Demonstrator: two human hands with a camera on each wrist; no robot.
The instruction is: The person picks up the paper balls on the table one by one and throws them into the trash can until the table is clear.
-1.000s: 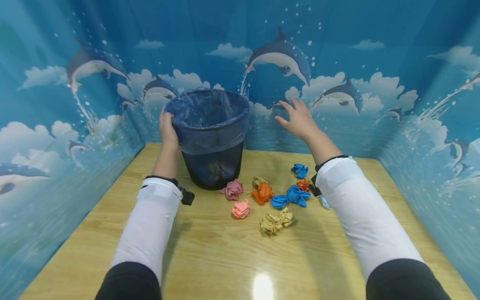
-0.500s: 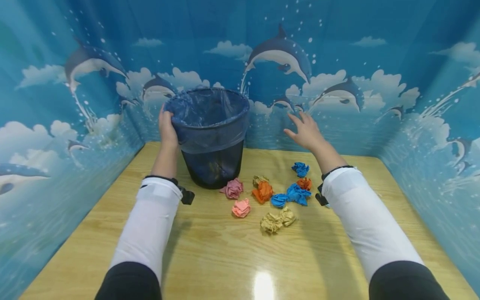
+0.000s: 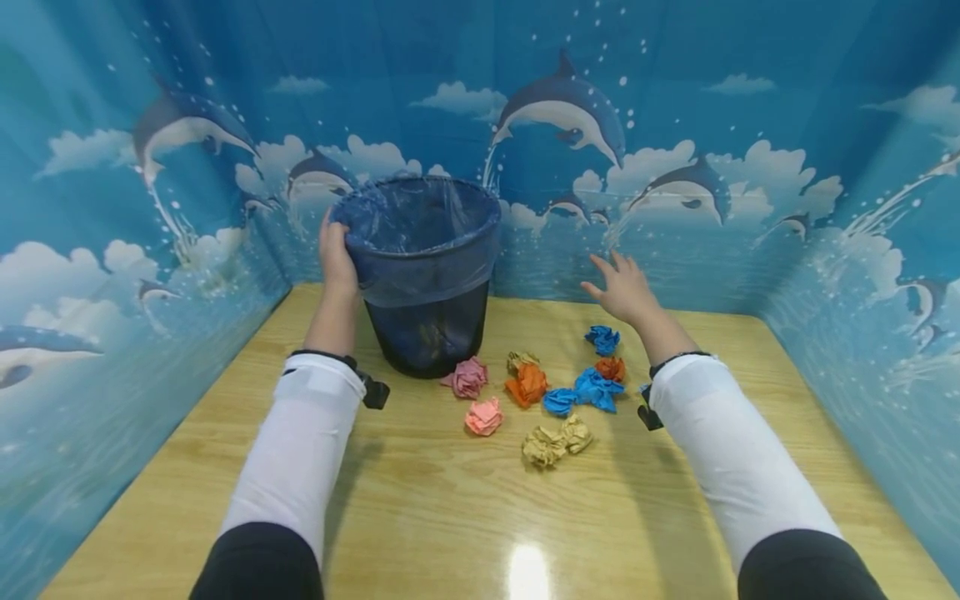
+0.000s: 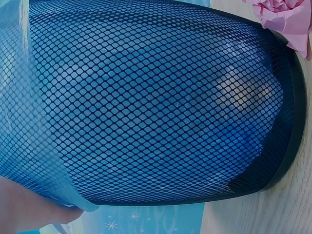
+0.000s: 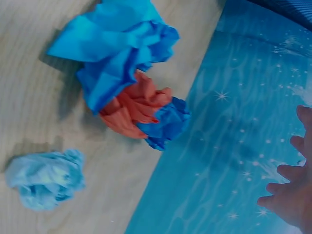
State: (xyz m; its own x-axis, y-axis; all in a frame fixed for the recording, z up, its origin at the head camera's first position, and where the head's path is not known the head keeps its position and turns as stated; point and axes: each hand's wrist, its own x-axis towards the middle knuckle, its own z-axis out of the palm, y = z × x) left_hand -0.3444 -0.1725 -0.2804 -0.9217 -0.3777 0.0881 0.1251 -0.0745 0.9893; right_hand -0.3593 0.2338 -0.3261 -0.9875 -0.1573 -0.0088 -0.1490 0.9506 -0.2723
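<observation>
A black mesh wastebasket stands upright at the back left, lined with a translucent bag folded over its rim. My left hand grips its left side at the rim; the left wrist view has the thumb at the bag's edge. A pale crumpled shape shows dimly through the mesh. My right hand hovers with spread fingers, holding nothing, past the far blue paper ball. Near that ball lie an orange-red paper ball and a larger blue one. In the right wrist view lies a light blue paper ball.
More crumpled paper lies right of the wastebasket: a mauve ball at its base, a salmon ball, an orange ball and tan paper nearer the front. Dolphin-print curtains enclose the wooden table.
My right hand has moved down and slightly right in the head view, with fingers still spread. The left hand and wastebasket have stayed in place.
</observation>
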